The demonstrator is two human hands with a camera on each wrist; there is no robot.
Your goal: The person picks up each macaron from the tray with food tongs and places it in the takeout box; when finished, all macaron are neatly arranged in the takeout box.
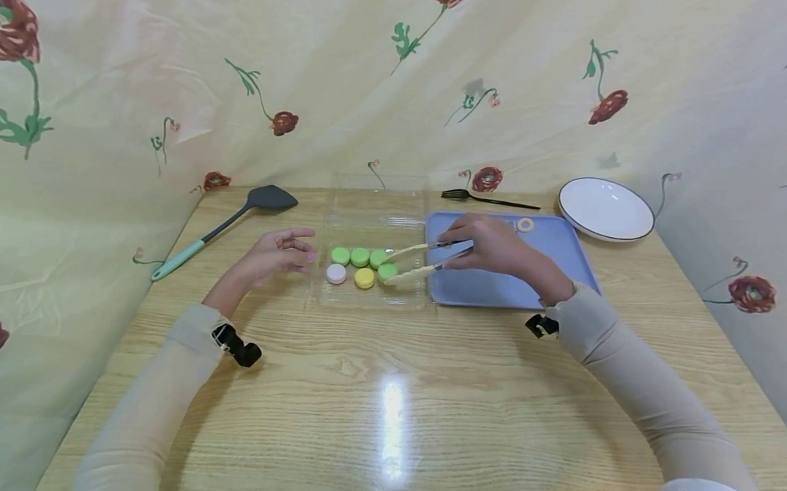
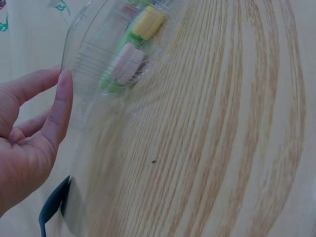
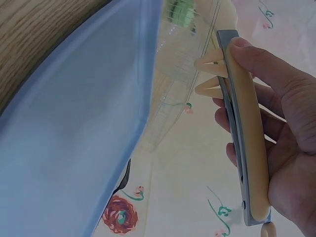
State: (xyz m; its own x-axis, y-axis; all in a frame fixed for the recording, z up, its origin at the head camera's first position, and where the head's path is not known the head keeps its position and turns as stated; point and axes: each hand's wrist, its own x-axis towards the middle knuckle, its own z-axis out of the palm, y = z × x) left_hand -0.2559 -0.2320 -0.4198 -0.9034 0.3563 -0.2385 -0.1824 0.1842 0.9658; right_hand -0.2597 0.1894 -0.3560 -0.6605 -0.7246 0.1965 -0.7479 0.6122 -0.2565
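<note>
My right hand [image 1: 489,245] grips a pair of cream-and-grey tongs [image 3: 249,133] above the blue tray. The tongs' tips reach into a clear plastic box [image 1: 343,297], on either side of the front-right green macaron [image 1: 387,272]. Three green macarons [image 1: 359,257] line the back of the box. In front of them sit a pale lilac macaron [image 1: 336,273] and a yellow macaron [image 1: 365,278]. My left hand [image 1: 278,256] is at the box's left side, fingers extended and holding nothing. In the left wrist view its thumb and forefinger tips are right at the box's clear edge.
The blue tray [image 1: 481,289] lies right of the box. Behind it is a black fork [image 1: 490,197]; a white dish [image 1: 606,208] stands at the back right. A spatula [image 1: 224,225] with a mint handle lies back left. Floral cloth walls border the wooden table [image 1: 346,379].
</note>
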